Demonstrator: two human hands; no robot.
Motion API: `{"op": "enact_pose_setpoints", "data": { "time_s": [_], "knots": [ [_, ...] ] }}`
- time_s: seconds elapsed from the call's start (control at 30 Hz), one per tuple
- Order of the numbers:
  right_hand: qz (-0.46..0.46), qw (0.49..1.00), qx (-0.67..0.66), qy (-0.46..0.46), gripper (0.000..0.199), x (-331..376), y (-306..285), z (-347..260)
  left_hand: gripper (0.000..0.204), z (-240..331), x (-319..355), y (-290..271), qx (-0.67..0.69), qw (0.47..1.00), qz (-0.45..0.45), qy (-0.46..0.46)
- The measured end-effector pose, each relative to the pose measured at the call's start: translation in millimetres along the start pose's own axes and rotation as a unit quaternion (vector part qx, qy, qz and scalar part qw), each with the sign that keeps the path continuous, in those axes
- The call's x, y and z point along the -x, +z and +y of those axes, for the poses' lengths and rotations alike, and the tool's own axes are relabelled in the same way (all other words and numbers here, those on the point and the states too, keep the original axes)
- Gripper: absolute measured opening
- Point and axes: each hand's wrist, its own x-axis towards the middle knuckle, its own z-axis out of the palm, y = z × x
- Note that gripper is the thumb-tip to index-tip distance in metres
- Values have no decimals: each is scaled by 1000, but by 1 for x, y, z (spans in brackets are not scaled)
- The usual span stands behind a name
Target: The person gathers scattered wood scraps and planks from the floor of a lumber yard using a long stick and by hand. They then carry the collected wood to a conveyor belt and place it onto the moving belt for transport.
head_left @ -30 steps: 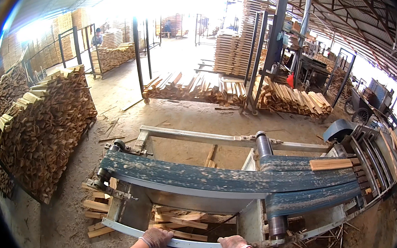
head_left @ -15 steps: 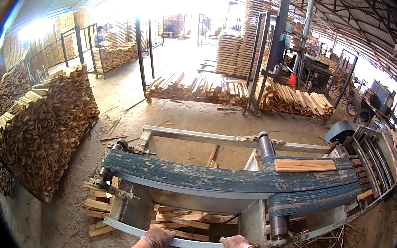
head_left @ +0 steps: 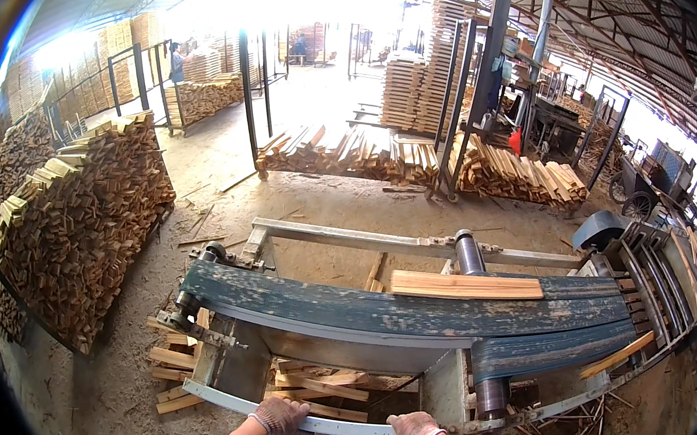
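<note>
My left hand (head_left: 280, 416) and right hand (head_left: 413, 431) are both closed over the pale rail (head_left: 345, 427), with no wood in them. The sawn wood (head_left: 466, 284) lies on the worn belt (head_left: 315, 306), close to its far edge; if it turns askew, it could slip off there. The narrow strip (head_left: 618, 355), slanting at the near side, could also drop if something pushes it outward.

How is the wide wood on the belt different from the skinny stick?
The wide wood looks longer and broader than the skinny stick. In the picture, the wide wood slants down toward the right; the skinny stick slants up toward the right. Both are light-brown wood.
</note>
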Motion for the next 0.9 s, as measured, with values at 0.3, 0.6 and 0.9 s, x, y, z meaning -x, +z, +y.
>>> {"op": "enact_pose_setpoints", "data": {
  "time_s": [0.3, 0.6, 0.9],
  "knots": [
    [-10, 1000, 12, 4, 47, 3, -6, -2, 58, 11, 0, -25, -8, 995, -98, -23],
    [-9, 1000, 14, 9, 48, 4, -7, -3, 56, 0, -2, 3, -5, 1000, -16, -5],
    [5, 1000, 13, 11, 49, 4, -1, 1, 52, 8, -2, -18, 3, 997, -72, -18]
  ]
}}
